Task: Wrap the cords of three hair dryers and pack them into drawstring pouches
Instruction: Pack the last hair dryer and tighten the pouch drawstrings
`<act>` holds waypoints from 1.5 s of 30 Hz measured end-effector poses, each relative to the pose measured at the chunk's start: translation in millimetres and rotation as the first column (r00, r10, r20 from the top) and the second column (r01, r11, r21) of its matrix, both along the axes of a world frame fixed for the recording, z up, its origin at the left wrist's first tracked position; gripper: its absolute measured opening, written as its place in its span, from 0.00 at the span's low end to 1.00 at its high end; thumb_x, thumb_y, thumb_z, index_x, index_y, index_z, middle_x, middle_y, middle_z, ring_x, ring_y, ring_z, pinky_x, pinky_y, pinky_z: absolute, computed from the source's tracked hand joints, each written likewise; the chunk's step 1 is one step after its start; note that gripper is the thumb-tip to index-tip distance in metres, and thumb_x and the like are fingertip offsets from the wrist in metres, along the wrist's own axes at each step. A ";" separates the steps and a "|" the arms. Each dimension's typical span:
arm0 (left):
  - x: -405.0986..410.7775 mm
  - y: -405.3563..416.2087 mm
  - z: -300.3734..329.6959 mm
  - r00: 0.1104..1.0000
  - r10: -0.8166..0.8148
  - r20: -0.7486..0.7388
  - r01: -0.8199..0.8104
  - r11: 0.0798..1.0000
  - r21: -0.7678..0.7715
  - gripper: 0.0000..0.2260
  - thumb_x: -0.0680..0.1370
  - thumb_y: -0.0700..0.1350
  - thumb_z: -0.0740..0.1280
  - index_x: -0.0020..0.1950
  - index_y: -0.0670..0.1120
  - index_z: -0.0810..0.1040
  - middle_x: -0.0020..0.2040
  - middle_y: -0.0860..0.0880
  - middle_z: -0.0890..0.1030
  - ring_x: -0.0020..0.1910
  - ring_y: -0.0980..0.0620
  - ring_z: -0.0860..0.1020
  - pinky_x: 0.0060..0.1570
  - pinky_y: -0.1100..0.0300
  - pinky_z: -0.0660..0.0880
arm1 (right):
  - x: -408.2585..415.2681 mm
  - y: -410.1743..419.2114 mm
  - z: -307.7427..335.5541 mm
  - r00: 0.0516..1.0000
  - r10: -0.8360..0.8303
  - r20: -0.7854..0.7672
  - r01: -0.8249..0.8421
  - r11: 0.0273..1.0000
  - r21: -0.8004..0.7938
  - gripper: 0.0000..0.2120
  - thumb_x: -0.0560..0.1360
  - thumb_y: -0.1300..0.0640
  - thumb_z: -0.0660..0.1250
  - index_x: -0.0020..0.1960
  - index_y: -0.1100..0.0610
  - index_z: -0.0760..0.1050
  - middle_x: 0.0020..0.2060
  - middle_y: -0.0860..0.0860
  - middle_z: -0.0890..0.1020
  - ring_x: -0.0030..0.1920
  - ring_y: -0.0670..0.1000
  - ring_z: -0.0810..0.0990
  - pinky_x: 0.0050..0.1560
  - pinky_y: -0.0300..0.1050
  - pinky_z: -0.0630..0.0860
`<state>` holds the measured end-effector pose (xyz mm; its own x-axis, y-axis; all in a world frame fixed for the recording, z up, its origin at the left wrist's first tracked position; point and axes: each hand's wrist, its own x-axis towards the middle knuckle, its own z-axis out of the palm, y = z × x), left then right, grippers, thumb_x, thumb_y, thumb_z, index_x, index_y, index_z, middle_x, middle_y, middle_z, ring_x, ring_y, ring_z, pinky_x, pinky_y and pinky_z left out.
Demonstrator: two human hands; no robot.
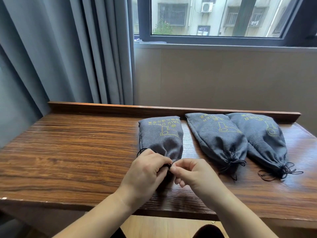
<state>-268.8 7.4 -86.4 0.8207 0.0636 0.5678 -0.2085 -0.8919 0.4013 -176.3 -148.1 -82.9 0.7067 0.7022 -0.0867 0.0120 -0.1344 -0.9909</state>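
Note:
Three grey drawstring pouches with yellow hair-dryer prints lie side by side on the wooden table (68,152). The left pouch (161,134) has its gathered mouth toward me. My left hand (145,172) grips that mouth and its black drawstring (141,151). My right hand (192,172) pinches the drawstring just beside the left fingertips. The middle pouch (217,136) and the right pouch (262,134) are bulging, cinched shut, with black cords trailing toward the front edge. No hair dryer is visible.
A raised wooden lip (120,107) runs along the table's back edge. Grey curtains (68,48) hang at the left, a window (214,18) is behind. The table's front edge is just below my wrists.

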 end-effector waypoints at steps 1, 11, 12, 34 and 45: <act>0.0 0.6 0.7 1.000 -0.004 -0.012 0.004 1.000 0.009 0.10 0.78 0.47 0.64 0.52 0.48 0.84 0.45 0.56 0.83 0.45 0.54 0.76 0.49 0.61 0.74 | 0.0 -0.3 0.3 0.999 -0.006 0.033 0.006 1.000 -0.011 0.06 0.76 0.62 0.71 0.41 0.58 0.82 0.28 0.51 0.79 0.30 0.48 0.74 0.33 0.37 0.72; -1.0 1.1 18.1 0.927 0.041 -0.374 -0.189 0.910 -0.368 0.03 0.77 0.43 0.72 0.45 0.51 0.81 0.46 0.53 0.76 0.39 0.65 0.74 0.42 0.74 0.68 | 1.4 -3.6 -1.9 0.738 -0.023 0.674 0.121 0.988 -0.098 0.03 0.73 0.52 0.75 0.42 0.45 0.82 0.35 0.43 0.81 0.39 0.43 0.79 0.40 0.31 0.70; -1.5 1.7 18.8 0.911 0.030 -0.411 -0.204 0.900 -0.385 0.04 0.77 0.43 0.71 0.45 0.52 0.80 0.45 0.53 0.77 0.38 0.66 0.73 0.41 0.73 0.68 | 2.0 -2.8 -3.0 0.723 -0.020 0.690 0.122 0.988 -0.099 0.03 0.74 0.52 0.75 0.42 0.46 0.82 0.35 0.43 0.81 0.39 0.43 0.79 0.40 0.31 0.70; -18.9 13.9 8.5 0.996 0.055 -0.075 -0.045 0.991 0.129 0.11 0.80 0.51 0.62 0.48 0.49 0.84 0.42 0.54 0.79 0.41 0.54 0.78 0.44 0.59 0.75 | 2.6 5.9 -6.8 0.974 -0.020 0.225 0.030 0.999 -0.041 0.05 0.76 0.59 0.72 0.41 0.56 0.83 0.28 0.53 0.81 0.30 0.46 0.77 0.35 0.42 0.74; -43.4 25.2 4.2 0.982 0.073 -0.172 -0.030 0.970 0.242 0.11 0.81 0.52 0.58 0.42 0.51 0.75 0.38 0.56 0.72 0.38 0.55 0.73 0.39 0.59 0.73 | 12.1 -6.3 -15.3 0.727 -0.024 0.686 0.133 0.985 -0.107 0.06 0.74 0.54 0.74 0.40 0.46 0.79 0.34 0.40 0.79 0.39 0.44 0.78 0.41 0.35 0.71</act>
<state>-312.2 32.6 -82.2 0.9093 -0.0103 0.4160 -0.1040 -0.9736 0.2032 -164.2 -154.4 -98.1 0.6659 0.6601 0.3476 0.6580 -0.3001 -0.6906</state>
